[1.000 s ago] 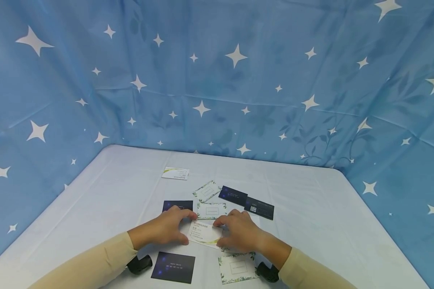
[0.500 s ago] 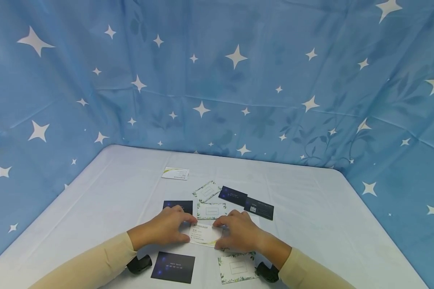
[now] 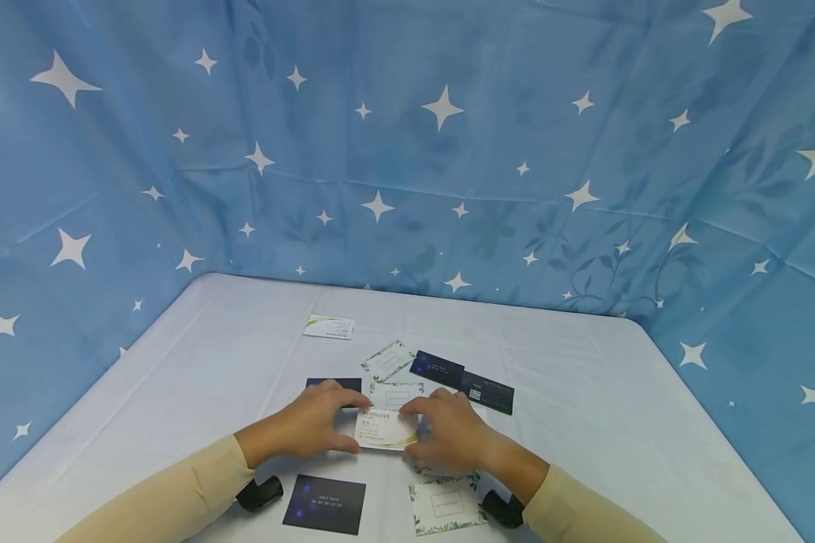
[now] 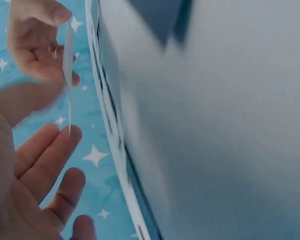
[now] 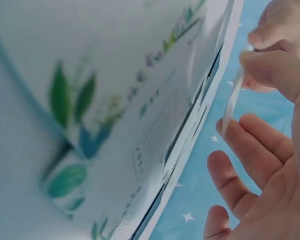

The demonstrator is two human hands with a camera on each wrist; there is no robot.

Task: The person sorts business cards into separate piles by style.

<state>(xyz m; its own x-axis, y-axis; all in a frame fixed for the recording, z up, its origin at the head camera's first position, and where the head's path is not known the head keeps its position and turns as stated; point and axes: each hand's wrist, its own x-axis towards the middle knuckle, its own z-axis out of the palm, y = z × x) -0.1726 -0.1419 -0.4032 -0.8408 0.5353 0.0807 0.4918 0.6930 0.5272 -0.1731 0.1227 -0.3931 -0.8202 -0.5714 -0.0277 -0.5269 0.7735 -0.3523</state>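
Note:
Between my two hands are white business cards (image 3: pixel 385 428) with printed text and a yellow curve, the top one facing up. My left hand (image 3: pixel 312 422) pinches their left edge, thumb at the near corner and fingers at the far one. The right side is gripped the same way by my right hand (image 3: pixel 451 434). In the left wrist view the cards (image 4: pixel 68 60) show edge-on, raised off the table, between the thumb and fingertips. The right wrist view also has the cards (image 5: pixel 233 95) edge-on, with the remaining right fingers spread below.
Leaf-bordered cards (image 3: pixel 397 395) lie just beyond the hands, and another leafy card (image 3: pixel 447 507) is near the right wrist. Dark blue cards lie at front left (image 3: pixel 324 504), behind the left hand (image 3: pixel 334 385) and at back right (image 3: pixel 487 392). White cards (image 3: pixel 329 327) sit farther back.
The held white cards now line up more evenly. They have risen and tilted slightly, overlapping the leafy card behind. Both hands keep nearly the same place.

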